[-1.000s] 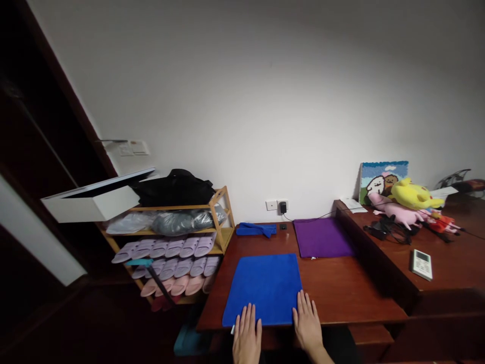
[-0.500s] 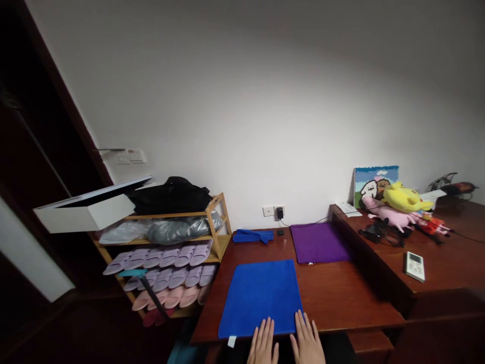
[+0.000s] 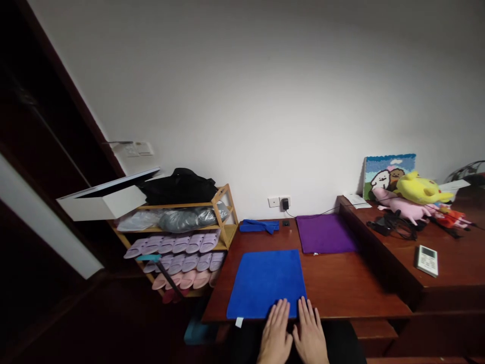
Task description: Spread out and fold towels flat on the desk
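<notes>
A blue cloth [image 3: 267,282] lies flat on the brown wooden table [image 3: 341,288], near its front edge. My left hand [image 3: 276,334] and my right hand [image 3: 309,335] lie side by side at the cloth's near right corner, fingers stretched out flat, fingertips on the cloth's edge. Neither hand holds anything. A purple cloth [image 3: 326,233] lies flat farther back on the table. A folded blue cloth [image 3: 259,226] rests at the back by the wall.
A wooden rack [image 3: 185,242] with several slippers, a black bag and a white box [image 3: 104,199] stands to the left. A higher desk to the right carries plush toys [image 3: 413,197], cables and a white remote [image 3: 427,260]. A charger [image 3: 285,203] is plugged into the wall socket.
My left hand has moved right along the cloth's near edge until it lies next to my right hand. The view has shifted slightly.
</notes>
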Demonstrator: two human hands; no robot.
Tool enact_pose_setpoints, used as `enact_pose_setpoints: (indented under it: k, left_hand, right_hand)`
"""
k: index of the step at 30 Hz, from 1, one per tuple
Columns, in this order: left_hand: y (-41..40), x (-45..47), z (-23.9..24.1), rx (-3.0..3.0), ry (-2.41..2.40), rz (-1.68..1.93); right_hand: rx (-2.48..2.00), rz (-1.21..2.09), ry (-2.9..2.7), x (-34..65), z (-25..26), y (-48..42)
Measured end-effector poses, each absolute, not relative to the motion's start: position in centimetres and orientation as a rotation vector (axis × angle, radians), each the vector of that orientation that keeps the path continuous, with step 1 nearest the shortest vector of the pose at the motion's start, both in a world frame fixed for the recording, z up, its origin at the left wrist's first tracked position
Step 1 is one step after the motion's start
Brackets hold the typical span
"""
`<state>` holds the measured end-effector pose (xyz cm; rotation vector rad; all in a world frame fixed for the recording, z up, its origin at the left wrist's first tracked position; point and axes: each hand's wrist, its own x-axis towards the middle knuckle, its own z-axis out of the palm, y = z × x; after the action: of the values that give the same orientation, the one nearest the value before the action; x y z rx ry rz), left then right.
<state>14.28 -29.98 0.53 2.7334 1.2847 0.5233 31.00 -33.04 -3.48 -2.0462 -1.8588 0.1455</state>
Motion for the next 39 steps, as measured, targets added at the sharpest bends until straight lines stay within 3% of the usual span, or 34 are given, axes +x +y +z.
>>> enact_pose_setpoints:
  k: [6, 14, 20, 32, 39]
  left_hand:
    - [-29.6, 17.1, 0.5, 2.695, 1.118, 0.316]
    - [-28.3, 7.2, -0.4, 2.558, 1.780, 0.243]
    - [-27.4, 3.7, 0.5, 2.429, 1.972, 0.160]
    - [-25.3, 16.2, 4.5, 2.666, 1.295, 0.267]
    - [-23.6, 18.0, 1.4, 2.700, 1.267, 0.325]
  right_hand:
    - [-1.959, 0.019, -1.956, 32.0, -6.2, -33.0]
    - [-2.036, 0.081, -1.918, 31.7, -5.0, -33.5]
    - [-2.064, 0.174, -1.937, 32.1, -4.6, -33.5]
    - [-2.165, 0.294, -1.867, 32.6, 3.3, -25.4]
    - [-2.208, 0.367, -1.921, 33.5, 0.8, -21.8]
